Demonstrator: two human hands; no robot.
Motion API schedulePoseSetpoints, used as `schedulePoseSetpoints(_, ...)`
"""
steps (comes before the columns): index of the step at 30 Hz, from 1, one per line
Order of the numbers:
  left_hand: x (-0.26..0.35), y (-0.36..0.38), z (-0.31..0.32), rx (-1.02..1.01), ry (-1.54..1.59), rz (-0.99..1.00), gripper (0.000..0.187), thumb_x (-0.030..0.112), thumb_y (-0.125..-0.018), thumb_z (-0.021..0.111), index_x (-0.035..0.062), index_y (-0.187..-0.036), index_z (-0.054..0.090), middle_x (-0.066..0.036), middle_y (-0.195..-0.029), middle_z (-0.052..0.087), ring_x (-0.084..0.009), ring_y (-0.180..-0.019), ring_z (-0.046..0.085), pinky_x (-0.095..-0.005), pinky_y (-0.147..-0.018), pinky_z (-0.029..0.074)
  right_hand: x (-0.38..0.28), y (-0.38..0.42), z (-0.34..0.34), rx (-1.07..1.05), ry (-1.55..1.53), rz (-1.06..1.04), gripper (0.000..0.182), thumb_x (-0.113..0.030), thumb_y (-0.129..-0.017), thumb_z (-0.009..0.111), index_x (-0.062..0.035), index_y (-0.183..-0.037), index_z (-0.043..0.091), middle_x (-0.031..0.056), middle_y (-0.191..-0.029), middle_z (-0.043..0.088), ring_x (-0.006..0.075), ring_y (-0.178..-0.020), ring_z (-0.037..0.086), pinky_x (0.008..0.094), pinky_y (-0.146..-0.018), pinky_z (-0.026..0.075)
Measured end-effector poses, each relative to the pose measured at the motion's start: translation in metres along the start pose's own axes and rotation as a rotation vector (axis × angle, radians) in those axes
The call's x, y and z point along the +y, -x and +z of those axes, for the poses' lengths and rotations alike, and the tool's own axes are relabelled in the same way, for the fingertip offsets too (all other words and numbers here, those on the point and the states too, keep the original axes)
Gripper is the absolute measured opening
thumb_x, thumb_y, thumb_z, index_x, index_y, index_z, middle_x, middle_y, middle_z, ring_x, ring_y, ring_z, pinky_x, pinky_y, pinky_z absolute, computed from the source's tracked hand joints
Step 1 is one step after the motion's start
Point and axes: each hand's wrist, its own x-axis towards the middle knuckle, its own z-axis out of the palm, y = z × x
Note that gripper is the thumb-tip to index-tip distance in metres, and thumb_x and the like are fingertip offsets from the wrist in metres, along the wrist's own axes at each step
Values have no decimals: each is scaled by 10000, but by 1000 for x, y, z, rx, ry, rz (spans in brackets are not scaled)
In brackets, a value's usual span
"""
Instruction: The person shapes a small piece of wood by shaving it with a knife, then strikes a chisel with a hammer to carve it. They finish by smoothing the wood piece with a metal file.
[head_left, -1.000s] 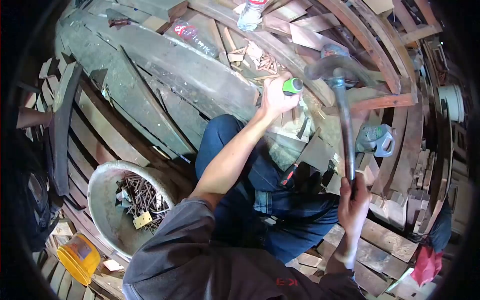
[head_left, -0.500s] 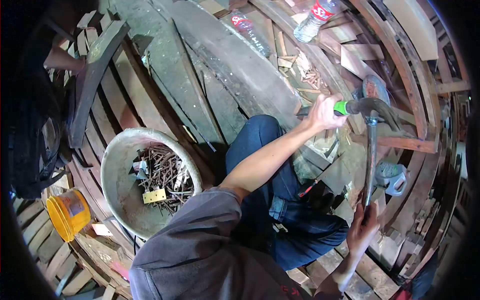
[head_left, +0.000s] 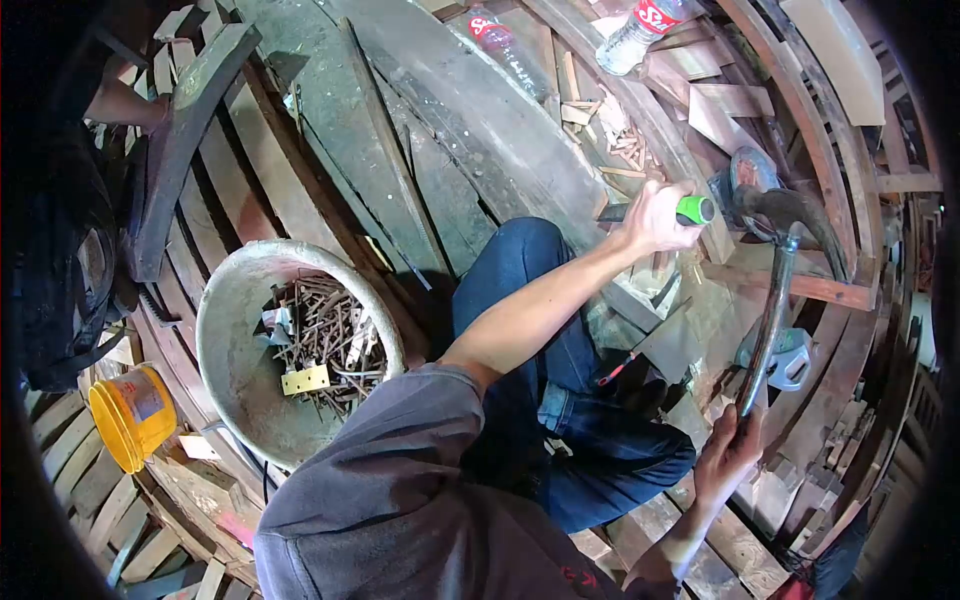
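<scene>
Chisel and hammer in hand over timber.
We find our left hand (head_left: 655,215) clenched around the green-handled chisel (head_left: 690,211); our right hand (head_left: 728,452) grips the hammer (head_left: 775,290), raised right of it.

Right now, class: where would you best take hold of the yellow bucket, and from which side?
Grip the yellow bucket at its open rim, coming from the upper left. It lies tipped among the wooden slats, its mouth turned that way, so the rim looks easiest to reach.
</scene>
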Motion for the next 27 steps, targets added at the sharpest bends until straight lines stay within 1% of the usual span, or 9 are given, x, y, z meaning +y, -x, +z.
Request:
schedulePoseSetpoints(2,0,0,1,5,-13,12,233,206,-672,744,35,-758,612,-189,-636,608,-380,-635,650,-407,-596,512,20,-2,2,6,68,-117,234,-208,-1020,528,-1,-910,526,-37,-597,392,34,-531,332,255,-458,225)
schedulePoseSetpoints(7,-2,-2,2,5,-8,39,230,200,-675,733,33,-749,593,-181,-619,590,-383,-612,636,-407,-592,510,14,-5,-7,-30,66,-57,250,-209,-1019,526,14,-907,543,-38,-597,395,41,-530,335,259,-458,227)
schedulePoseSetpoints(10,1,1,0,-32,-21,-48,241,219,-679,726,32,-779,612,-195,-644,613,-373,-632,658,-406,-598,525,6,0,2,49,-96,15,185,-130,-982,556,12,-880,496,74,-578,381,136,-545,342,326,-493,268)
schedulePoseSetpoints(14,5,0,-4,-87,7,-94,283,257,-679,729,33,-824,636,-218,-665,638,-393,-666,671,-425,-636,550,-3,-7,-3,-75,117,-38,142,-126,-977,579,15,-971,557,123,-600,466,188,-532,434,354,-506,353)
schedulePoseSetpoints(19,-3,1,2,3,-84,30,228,209,-704,716,27,-803,621,-206,-647,605,-395,-647,650,-410,-600,520,1,-3,0,27,3,-32,126,-116,-980,574,7,-961,556,113,-584,428,142,-516,356,320,-471,324)
schedulePoseSetpoints(22,-5,-1,4,12,-102,39,224,207,-710,720,29,-804,623,-207,-641,600,-401,-655,648,-412,-595,521,-2,-3,6,3,-3,-61,222,-196,-1030,502,16,-1038,567,-15,-634,452,60,-572,363,253,-490,282)
schedulePoseSetpoints(23,-9,1,7,54,-127,62,223,216,-714,721,35,-803,625,-207,-639,599,-396,-651,650,-414,-591,520,1,-4,4,-33,71,-49,126,-114,-982,566,12,-979,555,124,-600,434,139,-531,371,314,-485,345)
schedulePoseSetpoints(26,-4,0,4,2,-63,14,227,228,-716,718,40,-805,628,-206,-641,599,-400,-647,646,-421,-601,517,-1,-6,3,-40,93,-76,127,-112,-983,565,14,-985,554,119,-602,443,134,-535,376,313,-484,343)
schedulePoseSetpoints(27,-7,0,5,-52,-100,-69,329,270,-687,724,36,-902,638,-226,-700,634,-430,-696,639,-487,-697,528,0,-6,3,-24,64,-64,148,-134,-995,552,13,-981,555,79,-607,439,116,-543,370,304,-480,324)
